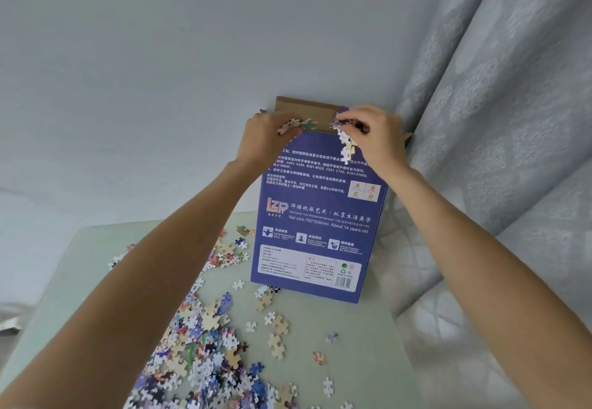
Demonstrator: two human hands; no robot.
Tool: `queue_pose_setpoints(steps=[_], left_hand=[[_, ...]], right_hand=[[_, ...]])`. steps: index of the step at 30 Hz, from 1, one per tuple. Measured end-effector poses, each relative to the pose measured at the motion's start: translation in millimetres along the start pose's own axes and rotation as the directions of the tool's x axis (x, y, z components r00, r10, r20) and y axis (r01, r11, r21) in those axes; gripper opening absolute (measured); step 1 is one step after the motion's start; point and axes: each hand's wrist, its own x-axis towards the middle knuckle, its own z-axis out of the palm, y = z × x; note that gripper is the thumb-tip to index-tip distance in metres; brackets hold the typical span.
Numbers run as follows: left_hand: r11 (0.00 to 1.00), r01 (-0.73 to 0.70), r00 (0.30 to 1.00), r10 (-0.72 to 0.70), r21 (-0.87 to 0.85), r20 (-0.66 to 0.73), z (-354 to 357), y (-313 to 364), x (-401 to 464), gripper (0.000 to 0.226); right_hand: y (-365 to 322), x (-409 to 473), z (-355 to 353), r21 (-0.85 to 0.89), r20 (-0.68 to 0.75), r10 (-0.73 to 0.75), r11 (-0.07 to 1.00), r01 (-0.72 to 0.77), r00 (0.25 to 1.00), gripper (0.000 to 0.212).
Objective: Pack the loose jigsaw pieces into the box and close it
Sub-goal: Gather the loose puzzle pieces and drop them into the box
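Spillage is the main risk here. The box (315, 216) stands upright on its narrow end on the table (96, 280), its brown top flap (304, 109) raised against the wall, and both hands feed pieces in at the open top. The opening looks narrow, so linked pieces could catch on the rim and drop outside. A strip of joined pieces (346, 149) already dangles from the right hand down the outside of the printed blue face; if the pinch loosens it would likely fall to the table rather than into the box. Standing tall on a small base, the box might also tip if either hand pushes on its top edge, and the curtain (499, 120) just beside it would not steady it.

The left hand (267, 134) has its fingers curled around a small clump of pieces (299, 125) at the left of the opening. The right hand (373, 134) pinches its cluster with fingertips drawn close, at the right of the opening. Neither hand is spread wide.

Most of the loose jigsaw pieces (208, 344) lie scattered on the table in front and left of the box, so packing seems far from finished.
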Motion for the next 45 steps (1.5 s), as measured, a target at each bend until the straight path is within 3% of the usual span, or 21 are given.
queue_pose_setpoints(steps=[6,13,19,23,27,32,37,42,45], left_hand=[[0.996,-0.064,0.997,0.060,-0.065,-0.056,27,-7,47,0.017],[0.997,-0.041,0.986,0.030,0.066,0.164,50,-28,59,0.020],[0.996,-0.028,0.961,0.004,0.084,0.276,29,-24,48,0.015],[1.000,0.004,0.962,-0.004,0.001,0.274,9,-13,26,0.034],[0.997,-0.047,0.974,0.059,-0.057,0.217,-6,-6,3,0.028],[0.984,-0.178,0.967,0.175,-0.004,0.186,-12,-4,-19,0.007],[0.966,-0.252,0.948,0.233,0.064,0.217,-18,-5,-39,0.014],[0.964,-0.212,0.968,0.185,0.160,0.168,-21,-5,-47,0.019],[0.956,-0.193,0.972,0.155,0.219,0.179,-21,-4,-49,0.020]], right_hand=[[31,42,6,-0.096,-0.046,-0.139,0.986,0.135,0.989,0.018],[57,43,21,-0.187,0.057,-0.243,0.950,0.250,0.968,0.019],[49,24,18,-0.105,0.177,-0.221,0.965,0.241,0.959,0.017],[26,9,6,-0.108,0.269,-0.234,0.957,0.271,0.934,0.018],[3,2,-6,-0.112,0.357,-0.191,0.963,0.245,0.914,0.016],[-19,-5,-7,-0.223,0.428,-0.171,0.932,0.287,0.887,0.021],[-35,-3,-2,-0.319,0.477,-0.159,0.885,0.339,0.865,0.016],[-45,-10,-12,-0.267,0.437,-0.113,0.931,0.248,0.893,0.023],[-44,-28,-31,-0.309,0.456,-0.012,0.936,0.171,0.890,0.028]])
